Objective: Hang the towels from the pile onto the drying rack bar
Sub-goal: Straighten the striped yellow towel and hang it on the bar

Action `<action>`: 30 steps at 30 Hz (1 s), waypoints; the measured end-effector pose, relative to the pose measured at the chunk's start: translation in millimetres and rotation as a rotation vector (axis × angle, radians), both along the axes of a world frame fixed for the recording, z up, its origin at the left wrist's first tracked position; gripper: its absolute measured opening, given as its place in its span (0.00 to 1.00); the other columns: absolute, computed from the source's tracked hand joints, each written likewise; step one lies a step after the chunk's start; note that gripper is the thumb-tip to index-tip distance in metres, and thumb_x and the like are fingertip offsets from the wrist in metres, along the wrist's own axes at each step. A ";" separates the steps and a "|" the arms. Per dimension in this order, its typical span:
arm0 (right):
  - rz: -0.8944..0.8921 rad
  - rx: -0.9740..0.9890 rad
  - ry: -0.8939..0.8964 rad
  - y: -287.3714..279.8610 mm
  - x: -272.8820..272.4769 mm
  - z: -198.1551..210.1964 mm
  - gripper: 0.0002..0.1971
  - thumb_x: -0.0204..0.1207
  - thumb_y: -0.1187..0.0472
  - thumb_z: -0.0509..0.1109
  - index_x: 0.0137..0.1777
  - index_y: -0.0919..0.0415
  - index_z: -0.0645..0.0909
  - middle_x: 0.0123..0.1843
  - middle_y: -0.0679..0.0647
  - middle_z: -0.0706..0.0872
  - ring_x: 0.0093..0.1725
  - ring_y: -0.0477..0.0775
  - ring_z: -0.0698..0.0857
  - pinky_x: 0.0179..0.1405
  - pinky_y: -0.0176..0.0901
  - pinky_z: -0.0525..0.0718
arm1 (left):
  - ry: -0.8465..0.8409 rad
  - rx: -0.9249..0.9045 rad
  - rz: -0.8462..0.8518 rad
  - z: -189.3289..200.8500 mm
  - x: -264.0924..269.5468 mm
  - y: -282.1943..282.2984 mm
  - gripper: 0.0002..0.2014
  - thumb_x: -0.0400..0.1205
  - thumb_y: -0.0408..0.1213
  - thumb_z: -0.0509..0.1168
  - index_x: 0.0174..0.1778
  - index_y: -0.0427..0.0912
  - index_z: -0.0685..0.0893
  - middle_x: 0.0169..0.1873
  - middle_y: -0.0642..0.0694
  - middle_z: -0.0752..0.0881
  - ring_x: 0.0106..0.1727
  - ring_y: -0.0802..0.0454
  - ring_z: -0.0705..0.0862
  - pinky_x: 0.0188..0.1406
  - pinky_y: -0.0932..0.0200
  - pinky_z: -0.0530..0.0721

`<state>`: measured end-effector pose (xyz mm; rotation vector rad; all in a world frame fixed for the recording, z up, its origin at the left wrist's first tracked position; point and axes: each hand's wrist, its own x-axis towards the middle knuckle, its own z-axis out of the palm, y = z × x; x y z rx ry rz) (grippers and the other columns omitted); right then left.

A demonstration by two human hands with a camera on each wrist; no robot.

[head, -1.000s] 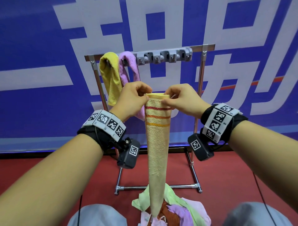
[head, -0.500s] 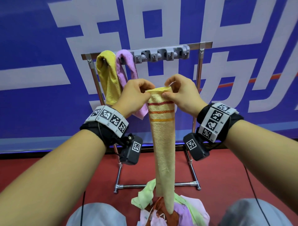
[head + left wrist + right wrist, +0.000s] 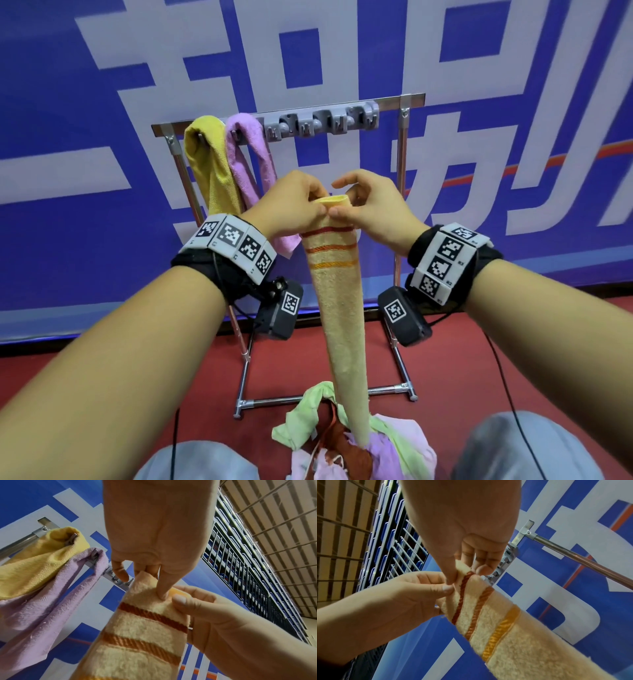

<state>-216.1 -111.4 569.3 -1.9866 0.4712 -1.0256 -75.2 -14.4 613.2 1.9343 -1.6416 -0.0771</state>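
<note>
A cream towel (image 3: 339, 308) with red and orange stripes hangs straight down in front of me, its lower end reaching the pile (image 3: 356, 445) on the floor. My left hand (image 3: 294, 205) pinches its top edge from the left; in the left wrist view the thumb presses into the cream towel (image 3: 145, 615). My right hand (image 3: 368, 205) pinches the same edge from the right, thumb and fingers on the cream towel (image 3: 488, 615). Behind stands the drying rack (image 3: 402, 171); a yellow towel (image 3: 209, 161) and a purple towel (image 3: 250, 161) hang on the left of its bar.
A grey hook strip (image 3: 322, 121) runs along the rack bar right of the hung towels. The rack's foot bar (image 3: 325, 397) lies on the red floor just behind the pile. A blue banner wall (image 3: 102, 205) stands close behind. My knees (image 3: 513, 445) flank the pile.
Both hands have drawn closer together at the towel's top edge, bunching it narrower. The towel's top sits slightly higher and nearer the rack.
</note>
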 end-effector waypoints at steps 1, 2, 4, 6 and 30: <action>0.026 0.033 0.013 0.7 -4.2 -2.4 0.22 0.69 0.62 0.81 0.63 0.57 0.81 0.45 0.62 0.88 0.46 0.59 0.89 0.50 0.55 0.90 | 0.002 -0.018 0.002 0.1 -2.0 -1.8 0.04 0.80 0.34 0.68 0.46 0.45 0.88 0.41 0.47 0.90 0.47 0.48 0.88 0.43 0.55 0.87; 0.050 0.065 0.034 -0.1 -8.4 -6.1 0.23 0.69 0.64 0.81 0.63 0.58 0.80 0.47 0.61 0.89 0.47 0.57 0.89 0.52 0.54 0.90 | 0.013 -0.061 0.012 0.8 -4.8 -4.3 0.05 0.80 0.33 0.67 0.46 0.45 0.88 0.42 0.47 0.89 0.48 0.48 0.88 0.45 0.55 0.86; 0.094 0.106 0.091 -3.1 -15.0 -15.2 0.22 0.69 0.64 0.81 0.62 0.60 0.81 0.51 0.61 0.90 0.52 0.57 0.89 0.57 0.57 0.88 | 0.060 -0.171 0.049 4.9 -11.0 -9.5 0.06 0.81 0.32 0.65 0.48 0.43 0.87 0.45 0.47 0.89 0.51 0.48 0.87 0.52 0.52 0.85; 0.129 0.112 0.140 -9.0 -19.2 -24.3 0.21 0.67 0.60 0.81 0.60 0.61 0.84 0.53 0.60 0.90 0.56 0.60 0.88 0.60 0.61 0.86 | 0.100 -0.226 0.059 12.0 -17.8 -13.7 0.08 0.81 0.31 0.64 0.50 0.42 0.88 0.45 0.47 0.89 0.51 0.50 0.86 0.54 0.50 0.85; 0.133 0.154 0.320 -28.7 0.9 3.8 0.05 0.69 0.62 0.82 0.42 0.59 0.88 0.42 0.52 0.91 0.42 0.48 0.88 0.47 0.46 0.86 | 0.256 -0.558 0.132 160.2 -2.9 -8.1 0.10 0.82 0.31 0.64 0.44 0.52 0.86 0.44 0.52 0.88 0.50 0.54 0.88 0.46 0.58 0.89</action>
